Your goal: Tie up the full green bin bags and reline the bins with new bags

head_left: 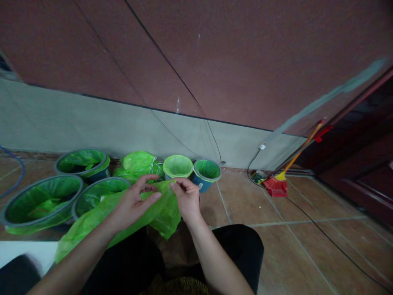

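A thin green plastic bag [164, 213] stretches across my lap and trails off to the lower left. My right hand [188, 200] pinches its upper edge between thumb and fingers. Just left of that, my left hand [138, 203] is open, fingers apart, in front of the bag. Past my hands stand a small bin with a pale green liner [178, 166] and a blue bin lined in green [207, 174]. A tied bundle of green bags [139, 164] lies left of them.
Larger green-lined bins stand at the left: a front one [43, 200], a back one [82, 162] and one near my left arm [100, 194]. A red and yellow broom [281, 180] leans by the dark door [356, 172]. A black cable [331, 241] crosses the tiled floor.
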The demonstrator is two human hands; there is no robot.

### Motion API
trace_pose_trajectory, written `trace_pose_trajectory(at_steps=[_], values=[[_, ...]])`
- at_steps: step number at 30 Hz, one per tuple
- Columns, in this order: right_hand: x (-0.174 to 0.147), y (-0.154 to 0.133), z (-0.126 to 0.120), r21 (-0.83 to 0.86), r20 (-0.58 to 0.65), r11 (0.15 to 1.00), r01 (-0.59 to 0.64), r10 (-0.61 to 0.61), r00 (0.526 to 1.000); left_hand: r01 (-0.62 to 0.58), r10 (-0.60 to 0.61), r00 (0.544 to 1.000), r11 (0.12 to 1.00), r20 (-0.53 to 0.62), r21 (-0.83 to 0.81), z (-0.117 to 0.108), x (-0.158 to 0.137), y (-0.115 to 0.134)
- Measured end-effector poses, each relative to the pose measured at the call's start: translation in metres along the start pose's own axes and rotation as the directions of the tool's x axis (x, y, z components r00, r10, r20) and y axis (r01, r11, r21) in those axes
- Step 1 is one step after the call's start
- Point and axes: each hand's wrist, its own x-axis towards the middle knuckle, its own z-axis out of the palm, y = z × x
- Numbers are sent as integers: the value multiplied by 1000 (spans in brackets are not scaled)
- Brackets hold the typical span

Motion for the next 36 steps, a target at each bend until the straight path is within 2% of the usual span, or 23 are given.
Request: trace_pose_trajectory(at_steps=[4, 7, 11, 15, 20, 22, 25, 27, 29, 31, 33, 36], values=[[7, -4, -9, 150, -93, 987, -64, 79, 993, 16, -10, 999, 983, -32, 184, -3, -9, -20], [14, -14, -18, 183, -142, 981, -65, 92, 986, 41, -38, 999, 964, -19, 261, -10, -6, -27], [21, -24, -28, 185, -205, 983, 11, 28, 978, -66, 79, 996, 951, -31, 301, -15, -3, -26], [24, -29, -36, 219, -206, 974, 62, -16, 978, -166, 184, 983, 934, -26, 316, -3, -8, -30], [27, -34, -48, 158, -255, 982, 107, -64, 965, -136, 149, 989, 926, -9, 353, 18, -12, -54], [29, -36, -51, 158, -281, 979, 126, -78, 957, -129, 123, 992, 928, 41, 350, 23, -10, -62], [30, -39, -54, 179, -305, 971, 156, -96, 948, -163, 109, 977, 935, 183, 314, 30, -8, -68], [30, -40, -56, 170, -305, 971, 166, -108, 946, -159, 92, 970, 940, 224, 303, 34, -8, -69], [31, -38, -60, 137, -308, 976, 167, -119, 944, -140, 94, 982, 945, 165, 297, 37, -8, -70], [34, -33, -67, 88, -334, 982, 165, -127, 934, -103, 99, 995, 956, 29, 276, 35, -6, -68], [38, -26, -77, -7, -386, 984, 176, -165, 908, -50, 78, 992, 968, -103, 247, 27, -1, -61], [46, -17, -91, -235, -438, 950, 208, -294, 849, 15, 43, 975, 965, -216, 260, 8, 11, -40]])
